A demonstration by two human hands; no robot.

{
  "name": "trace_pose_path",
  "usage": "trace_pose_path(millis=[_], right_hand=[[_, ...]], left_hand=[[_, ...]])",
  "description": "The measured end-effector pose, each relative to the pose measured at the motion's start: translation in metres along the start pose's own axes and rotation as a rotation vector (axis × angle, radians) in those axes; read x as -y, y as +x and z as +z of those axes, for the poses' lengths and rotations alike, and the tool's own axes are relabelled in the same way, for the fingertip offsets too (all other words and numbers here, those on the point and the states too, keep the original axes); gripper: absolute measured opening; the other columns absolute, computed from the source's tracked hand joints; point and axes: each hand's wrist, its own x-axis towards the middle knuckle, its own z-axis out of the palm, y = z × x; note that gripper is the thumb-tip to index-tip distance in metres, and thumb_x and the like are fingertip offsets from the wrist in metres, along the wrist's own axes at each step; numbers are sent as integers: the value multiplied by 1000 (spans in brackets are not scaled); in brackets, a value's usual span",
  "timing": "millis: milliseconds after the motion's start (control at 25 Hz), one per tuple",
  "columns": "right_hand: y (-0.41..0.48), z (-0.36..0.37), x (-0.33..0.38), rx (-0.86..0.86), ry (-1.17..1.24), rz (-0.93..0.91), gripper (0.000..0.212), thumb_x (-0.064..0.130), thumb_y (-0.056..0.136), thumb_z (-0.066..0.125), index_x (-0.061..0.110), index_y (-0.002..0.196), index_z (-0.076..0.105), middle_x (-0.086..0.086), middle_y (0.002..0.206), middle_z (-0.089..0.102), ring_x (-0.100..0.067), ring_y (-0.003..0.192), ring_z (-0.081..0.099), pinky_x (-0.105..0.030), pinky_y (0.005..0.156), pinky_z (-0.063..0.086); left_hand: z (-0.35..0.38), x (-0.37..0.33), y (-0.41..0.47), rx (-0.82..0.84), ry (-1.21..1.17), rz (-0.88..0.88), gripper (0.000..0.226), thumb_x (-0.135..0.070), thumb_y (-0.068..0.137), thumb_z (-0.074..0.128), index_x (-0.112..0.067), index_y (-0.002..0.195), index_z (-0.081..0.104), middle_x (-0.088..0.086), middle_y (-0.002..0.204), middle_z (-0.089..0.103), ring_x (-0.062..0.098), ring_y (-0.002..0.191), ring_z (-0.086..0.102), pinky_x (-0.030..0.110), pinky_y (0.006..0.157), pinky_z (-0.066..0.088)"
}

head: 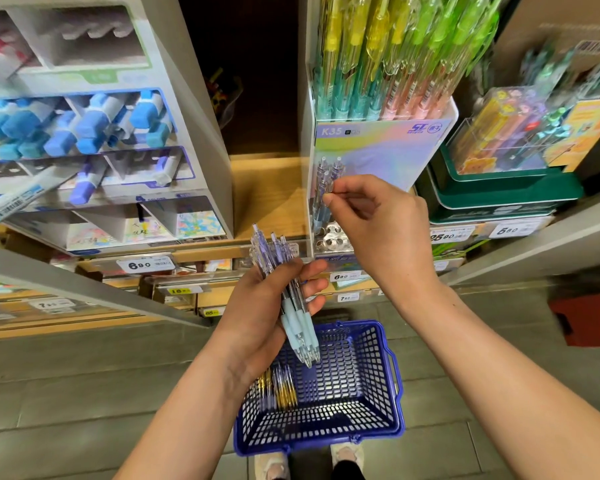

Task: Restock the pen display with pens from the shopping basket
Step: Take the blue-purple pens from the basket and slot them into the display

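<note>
My left hand (257,313) grips a bundle of clear purple pens with pale blue grips (291,306), held upright above the basket. My right hand (378,223) pinches the top of one purple pen (321,199) that stands in the lowest tier of the clear K35 pen display (388,150). Two more purple pens stand beside it in that tier. Yellow, green, teal and pink pens fill the display's upper tiers. The blue shopping basket (392,393) sits on the floor below, with several gold-and-purple pens (279,389) at its left end.
A white compartment rack of blue and purple markers (94,133) stands at the left. Green boxes with clear trays of pens (506,188) stand at the right. Price-tagged shelves (146,265) run below. My feet (309,462) are just behind the basket.
</note>
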Motion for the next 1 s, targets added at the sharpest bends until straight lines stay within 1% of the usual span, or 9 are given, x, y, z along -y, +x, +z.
trace_pose_path(millis=[160, 240, 360, 480, 600, 680, 760, 840, 1000], right_hand=[[-3, 2, 1, -13, 7, 63, 14, 25, 85, 80, 21, 97, 75, 14, 82, 74, 4, 81, 69, -4, 71, 50], [-10, 1, 3, 10, 3, 134, 15, 29, 83, 82, 28, 87, 68, 16, 73, 69, 2, 74, 66, -4, 65, 46], [-25, -1, 8, 246, 201, 375, 17, 28, 82, 83, 27, 82, 66, 14, 71, 69, -2, 56, 67, -11, 53, 48], [-29, -3, 13, 493, 360, 615, 17, 30, 82, 82, 19, 91, 72, 9, 72, 74, -15, 56, 72, -19, 51, 54], [-24, -9, 14, 561, 257, 630, 12, 31, 85, 80, 20, 88, 75, 8, 69, 76, -6, 59, 71, -8, 52, 48], [-22, -12, 13, 529, 199, 597, 11, 32, 86, 79, 22, 89, 76, 10, 71, 76, -2, 61, 70, -9, 57, 51], [-18, -14, 13, 419, 237, 583, 10, 31, 88, 76, 22, 92, 76, 5, 75, 77, -6, 65, 72, -21, 71, 60], [-11, -19, 14, 265, 338, 549, 7, 23, 93, 71, 16, 94, 74, 0, 73, 75, -13, 65, 71, -34, 76, 63], [10, -34, 13, 42, 377, 345, 4, 13, 96, 67, 13, 94, 70, -2, 75, 72, -13, 68, 68, -32, 75, 62]], left_hand=[[-3, 3, 0, 38, 18, 38, 16, -17, 92, 67, -11, 107, 67, 17, 110, 77, 20, 81, 76, 31, 68, 61], [-4, 6, -1, 64, 17, 49, 19, -17, 90, 68, -11, 108, 71, 16, 109, 77, 20, 83, 75, 31, 69, 60], [-5, 7, 1, 93, 40, 65, 22, -15, 87, 71, -10, 109, 75, 12, 103, 77, 18, 81, 74, 29, 67, 59], [-5, 8, 2, 110, 94, 92, 33, -11, 85, 72, -5, 117, 72, 11, 96, 74, 17, 77, 70, 27, 65, 58], [-6, 10, 1, 97, 138, 89, 33, -10, 80, 74, -7, 113, 73, 11, 93, 75, 19, 79, 72, 26, 64, 58], [-6, 10, 0, 91, 119, 71, 30, -12, 79, 75, -8, 109, 75, 11, 97, 77, 20, 82, 75, 28, 67, 60], [-5, 7, 0, 90, 80, 47, 21, -15, 78, 75, -11, 99, 80, 13, 102, 78, 22, 86, 77, 29, 69, 61], [-3, 5, 0, 67, 53, 19, 14, -17, 77, 76, -14, 90, 81, 14, 104, 79, 22, 86, 78, 30, 68, 61], [-2, 3, 0, 46, 52, -12, 26, -20, 83, 75, -9, 106, 75, 16, 110, 77, 16, 76, 74, 28, 62, 59]])
